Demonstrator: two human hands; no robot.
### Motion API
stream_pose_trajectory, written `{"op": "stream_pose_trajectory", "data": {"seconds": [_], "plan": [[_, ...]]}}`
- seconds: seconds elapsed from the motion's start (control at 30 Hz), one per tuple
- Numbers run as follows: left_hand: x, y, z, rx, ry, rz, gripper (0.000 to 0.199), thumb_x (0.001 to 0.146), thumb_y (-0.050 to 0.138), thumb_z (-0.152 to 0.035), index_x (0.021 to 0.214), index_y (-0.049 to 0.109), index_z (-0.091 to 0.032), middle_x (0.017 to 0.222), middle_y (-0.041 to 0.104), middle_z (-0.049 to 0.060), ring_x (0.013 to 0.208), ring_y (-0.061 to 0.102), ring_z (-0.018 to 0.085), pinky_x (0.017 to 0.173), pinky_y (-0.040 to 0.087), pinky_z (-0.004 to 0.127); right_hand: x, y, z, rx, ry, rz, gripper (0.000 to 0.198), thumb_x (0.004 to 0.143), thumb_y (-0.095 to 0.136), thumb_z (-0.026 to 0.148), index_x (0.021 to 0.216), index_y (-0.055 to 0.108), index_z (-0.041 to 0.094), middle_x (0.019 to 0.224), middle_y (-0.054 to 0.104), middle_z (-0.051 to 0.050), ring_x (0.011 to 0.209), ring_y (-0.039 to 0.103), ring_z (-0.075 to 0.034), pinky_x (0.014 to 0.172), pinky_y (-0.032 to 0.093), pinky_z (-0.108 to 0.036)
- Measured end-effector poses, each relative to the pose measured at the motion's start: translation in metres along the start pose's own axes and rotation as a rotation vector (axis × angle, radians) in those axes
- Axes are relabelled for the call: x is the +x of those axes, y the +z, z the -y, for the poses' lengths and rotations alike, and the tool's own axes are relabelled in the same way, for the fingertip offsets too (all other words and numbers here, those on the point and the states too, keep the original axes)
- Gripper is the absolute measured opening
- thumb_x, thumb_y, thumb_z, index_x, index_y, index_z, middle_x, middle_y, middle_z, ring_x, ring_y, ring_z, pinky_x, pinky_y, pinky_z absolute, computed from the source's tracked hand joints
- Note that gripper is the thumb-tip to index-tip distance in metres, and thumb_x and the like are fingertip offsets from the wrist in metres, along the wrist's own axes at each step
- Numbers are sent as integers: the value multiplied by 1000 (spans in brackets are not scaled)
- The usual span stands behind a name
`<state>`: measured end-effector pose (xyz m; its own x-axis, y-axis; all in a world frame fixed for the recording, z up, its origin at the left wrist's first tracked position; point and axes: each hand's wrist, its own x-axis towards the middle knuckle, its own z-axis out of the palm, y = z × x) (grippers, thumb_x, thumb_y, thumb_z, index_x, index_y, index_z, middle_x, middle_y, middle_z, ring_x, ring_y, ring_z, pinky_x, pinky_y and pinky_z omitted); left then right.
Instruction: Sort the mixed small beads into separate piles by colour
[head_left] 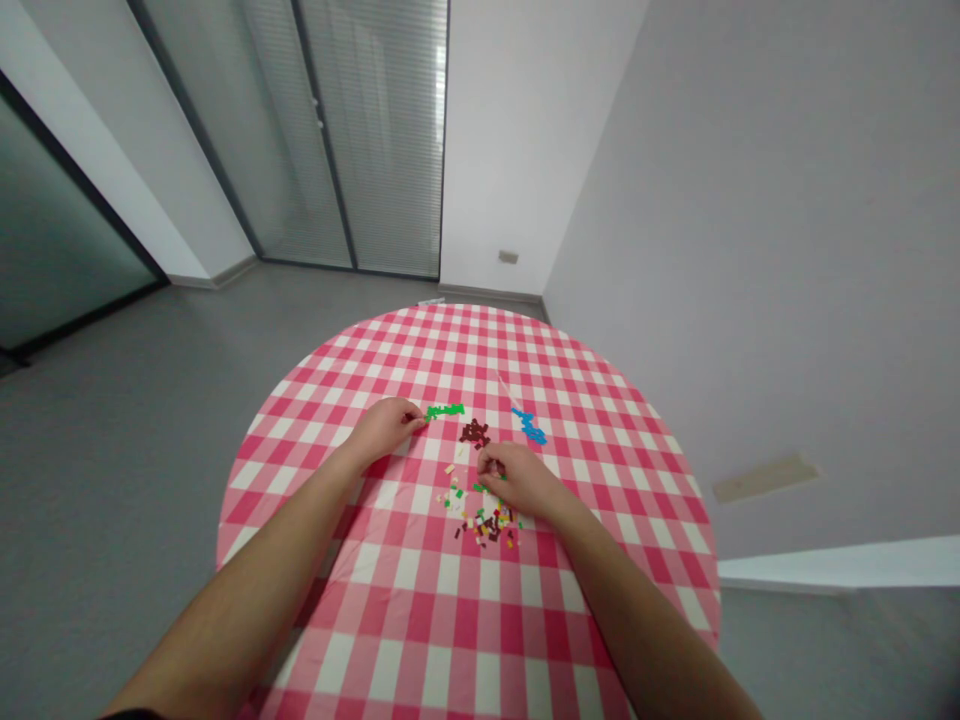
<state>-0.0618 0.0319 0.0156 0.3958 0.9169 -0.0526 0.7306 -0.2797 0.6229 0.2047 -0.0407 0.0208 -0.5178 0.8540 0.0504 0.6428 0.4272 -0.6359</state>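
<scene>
My left hand (390, 426) rests at the left end of a row of small green pieces (448, 410), its thumb and fingers pinched together. Whatever lies between those fingertips is too small to make out. My right hand (517, 475) is curled over the loose pieces, fingers closed, and what it holds, if anything, is hidden. Just beyond it sits a cluster of dark brown pieces (474, 432). Blue pieces (531, 427) form a strip to the right. A mixed scatter of brown, green, yellow and white pieces (489, 526) spreads below and left of my right hand.
Everything lies on a round table with a red-and-white checked cloth (420, 590). Past its far edge stand a glass partition (375, 150) and a white wall (525, 130). Another wall (787, 250) runs close along the right side. Grey floor (150, 430) shows at left.
</scene>
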Motion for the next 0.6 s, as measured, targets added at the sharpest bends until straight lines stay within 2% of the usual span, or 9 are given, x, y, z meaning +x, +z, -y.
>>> {"op": "stream_pose_trajectory", "data": {"seconds": [0.1, 0.33, 0.47, 0.6], "plan": [[2, 4, 2, 81, 14, -73, 25, 89, 55, -32, 77, 72, -18, 83, 73, 8, 76, 61, 20, 69, 36, 30, -1, 1, -2, -27, -8, 16, 10, 78, 63, 8, 80, 65, 17, 80, 67, -2, 74, 58, -15, 65, 39, -24], [5, 11, 9, 101, 28, -121, 25, 86, 54, -31, 78, 75, -20, 86, 75, 8, 76, 64, 21, 68, 40, 31, 1, 1, -1, -19, 5, 24, 14, 74, 62, 3, 74, 63, 17, 75, 66, -2, 71, 56, -14, 63, 37, -23], [8, 14, 14, 86, 33, -147, 24, 86, 56, -32, 80, 76, -20, 85, 74, 7, 77, 64, 22, 68, 40, 31, -1, 2, 0, 59, 30, 14, 16, 71, 62, 2, 71, 57, 18, 70, 60, 1, 64, 52, -12, 57, 35, -22], [8, 16, 14, 60, 2, -163, 22, 85, 58, -32, 77, 73, -19, 80, 73, 6, 75, 64, 21, 66, 40, 31, -3, 6, -4, 231, 49, -13, 14, 71, 64, 8, 71, 54, 19, 68, 58, 2, 62, 53, -12, 56, 38, -23]]}}
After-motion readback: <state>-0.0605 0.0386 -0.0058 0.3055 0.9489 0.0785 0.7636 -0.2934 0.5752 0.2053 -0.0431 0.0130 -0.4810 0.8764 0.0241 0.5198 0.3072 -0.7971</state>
